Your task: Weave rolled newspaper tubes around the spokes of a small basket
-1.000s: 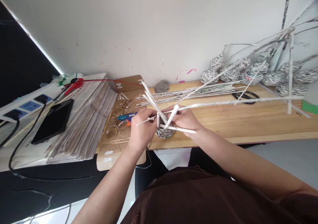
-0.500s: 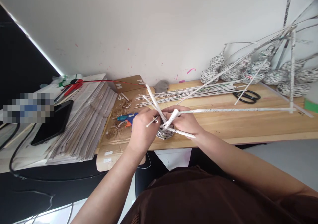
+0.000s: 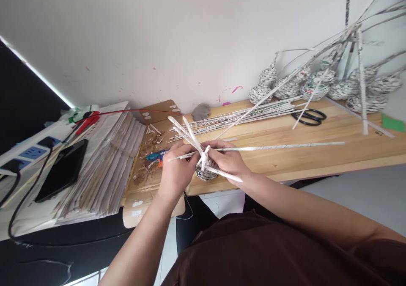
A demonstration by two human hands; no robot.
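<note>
Pointing rightward, long axis nearly level, paper tube (image 3: 285, 146) in grip of right hand (image 3: 230, 161), woven piece (image 3: 206, 175) in left hand (image 3: 177, 165)

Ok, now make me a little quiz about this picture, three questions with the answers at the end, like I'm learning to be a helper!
1. True or false: the scissors lie on the wooden table.

2. Which of these is closest to the phone?
A) the grey lump
B) the power strip
C) the scissors

3. Look between the left hand and the right hand. What is there?

Key
1. True.
2. B, the power strip.
3. A small woven piece with paper sticks poking out.
</note>
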